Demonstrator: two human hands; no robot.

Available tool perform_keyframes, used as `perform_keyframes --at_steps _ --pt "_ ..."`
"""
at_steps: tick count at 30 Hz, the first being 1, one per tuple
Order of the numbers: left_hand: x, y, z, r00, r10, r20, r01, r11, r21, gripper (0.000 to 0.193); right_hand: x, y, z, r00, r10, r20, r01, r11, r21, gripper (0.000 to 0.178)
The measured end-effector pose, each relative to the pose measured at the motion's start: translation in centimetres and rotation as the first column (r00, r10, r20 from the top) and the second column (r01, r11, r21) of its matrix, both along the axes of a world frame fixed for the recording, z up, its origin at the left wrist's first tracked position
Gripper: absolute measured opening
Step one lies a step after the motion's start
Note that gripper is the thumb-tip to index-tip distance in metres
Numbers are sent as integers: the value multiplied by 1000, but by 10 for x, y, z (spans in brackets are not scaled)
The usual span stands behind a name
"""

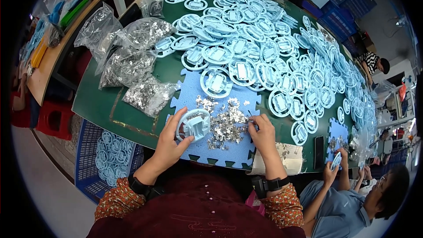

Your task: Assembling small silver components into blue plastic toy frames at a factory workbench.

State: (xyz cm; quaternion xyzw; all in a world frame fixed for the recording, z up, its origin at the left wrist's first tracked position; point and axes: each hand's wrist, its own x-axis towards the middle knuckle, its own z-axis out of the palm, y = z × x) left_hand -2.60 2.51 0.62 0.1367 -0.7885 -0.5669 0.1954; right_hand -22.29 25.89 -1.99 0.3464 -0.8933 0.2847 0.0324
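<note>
My left hand (169,139) grips a round light-blue plastic part (197,128) by its rim, tilted over the blue foam mat (196,152). The part has a ring-shaped edge and a raised rectangular box in its middle. To its right, a loose heap of small shiny metal clips (228,125) lies on the mat. My right hand (263,135) is closed at the heap's right edge. Thumb and forefinger pinch a thin dark stick-like tool (250,113), mostly hidden by the fingers.
A large pile of similar blue parts (242,71) covers the green table (94,105). Clear bags of metal pieces (147,94) lie left. A blue basket (83,163) holds more parts. Cardboard (284,158) and a phone (318,152) lie right, near a co-worker (341,209).
</note>
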Motion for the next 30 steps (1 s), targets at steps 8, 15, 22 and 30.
perform_keyframes --at_steps 8,15,22,30 --pt "-1 -3 6 998 -43 45 46 995 -83 73 -6 -19 13 998 44 36 -46 997 69 17" --pt "-5 0 6 997 -65 28 67 994 -86 73 -7 -1 15 796 -70 601 199 968 -151 10" --pt "-7 2 12 995 -64 77 70 994 -81 73 3 13 12 926 -122 356 193 966 -172 11" --pt "-16 6 11 995 -98 29 101 986 -133 73 6 -14 14 997 -77 -3 77 996 49 13"
